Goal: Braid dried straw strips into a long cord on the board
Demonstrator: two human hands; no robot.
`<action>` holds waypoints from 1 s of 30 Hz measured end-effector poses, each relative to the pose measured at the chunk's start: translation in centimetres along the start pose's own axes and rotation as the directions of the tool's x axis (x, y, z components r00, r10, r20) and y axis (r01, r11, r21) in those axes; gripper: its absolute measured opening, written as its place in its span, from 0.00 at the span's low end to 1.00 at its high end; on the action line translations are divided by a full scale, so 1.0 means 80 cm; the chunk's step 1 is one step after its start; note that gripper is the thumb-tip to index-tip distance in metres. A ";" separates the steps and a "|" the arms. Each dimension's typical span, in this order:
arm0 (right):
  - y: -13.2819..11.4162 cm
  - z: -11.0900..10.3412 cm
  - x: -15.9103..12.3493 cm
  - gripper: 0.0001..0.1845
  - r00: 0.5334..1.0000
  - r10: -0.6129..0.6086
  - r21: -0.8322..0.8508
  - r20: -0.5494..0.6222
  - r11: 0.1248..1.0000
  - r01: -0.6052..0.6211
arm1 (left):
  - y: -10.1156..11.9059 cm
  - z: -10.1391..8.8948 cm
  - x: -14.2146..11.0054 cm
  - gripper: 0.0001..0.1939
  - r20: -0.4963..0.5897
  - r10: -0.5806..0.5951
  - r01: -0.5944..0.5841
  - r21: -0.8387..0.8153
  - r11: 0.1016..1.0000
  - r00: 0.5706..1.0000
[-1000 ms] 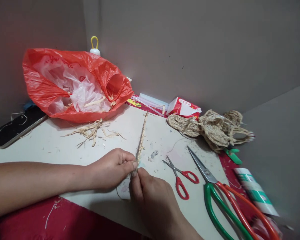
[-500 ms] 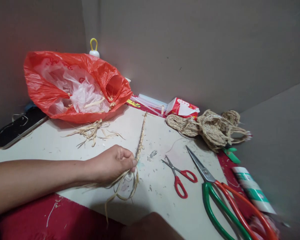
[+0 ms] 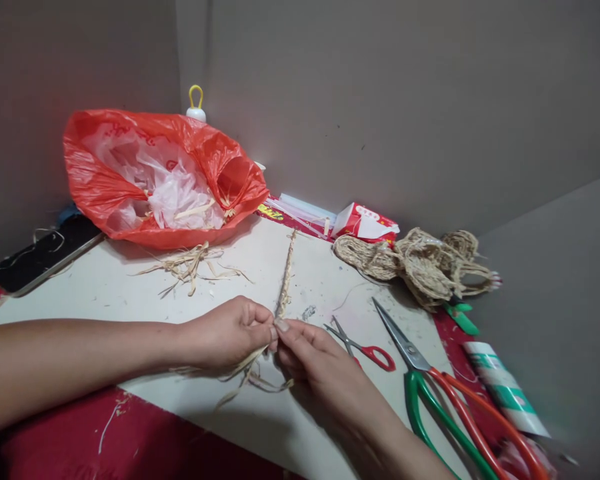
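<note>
A thin braided straw cord runs across the white board away from me. My left hand pinches its near end between thumb and fingers. My right hand meets it there, fingertips closed on the same end. Loose straw strands trail from below the two hands toward me.
A red plastic bag with white plastic and straw lies at the back left, straw scraps before it. Small red scissors and large green-and-red scissors lie right. Coiled straw braid, a red box, a phone, a tube.
My right hand left the cord, dropped out of view, then came back up and pinched the braid's near end again. The loose strands shifted beneath the hands. My left hand held throughout.
</note>
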State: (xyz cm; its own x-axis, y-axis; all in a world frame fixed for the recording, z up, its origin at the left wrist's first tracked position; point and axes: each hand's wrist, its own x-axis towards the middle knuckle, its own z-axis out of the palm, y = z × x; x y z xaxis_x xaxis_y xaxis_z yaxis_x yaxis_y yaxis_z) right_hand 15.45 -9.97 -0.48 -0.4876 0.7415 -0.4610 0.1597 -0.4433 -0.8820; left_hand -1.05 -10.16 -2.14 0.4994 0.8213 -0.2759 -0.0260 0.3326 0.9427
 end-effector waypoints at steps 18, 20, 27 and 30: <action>-0.001 -0.021 0.009 0.23 0.979 0.109 0.259 0.172 0.954 -0.152 | 0.031 -0.031 0.003 0.18 0.104 -0.123 0.124 -0.007 0.992 0.987; 0.000 -0.021 0.009 0.23 0.981 0.102 0.262 0.165 0.954 -0.144 | 0.032 -0.035 0.005 0.18 0.090 -0.116 0.118 -0.018 0.993 0.989; 0.000 -0.017 0.009 0.21 0.985 0.078 0.313 0.157 0.942 -0.124 | 0.044 -0.046 -0.004 0.17 -0.022 -0.155 0.155 0.024 0.988 0.988; -0.001 -0.015 0.009 0.21 0.985 0.070 0.325 0.157 0.938 -0.119 | 0.050 -0.057 -0.016 0.18 -0.049 -0.170 0.174 0.100 0.980 0.984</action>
State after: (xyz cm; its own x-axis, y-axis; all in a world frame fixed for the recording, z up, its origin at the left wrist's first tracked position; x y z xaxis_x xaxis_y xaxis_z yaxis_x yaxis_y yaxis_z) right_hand 16.11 -8.79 -0.90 -0.6037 0.6203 -0.5009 -0.0711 -0.6676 -0.7411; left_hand -5.75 -7.74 1.09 0.4537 0.7745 -0.4407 0.1477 0.4224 0.8943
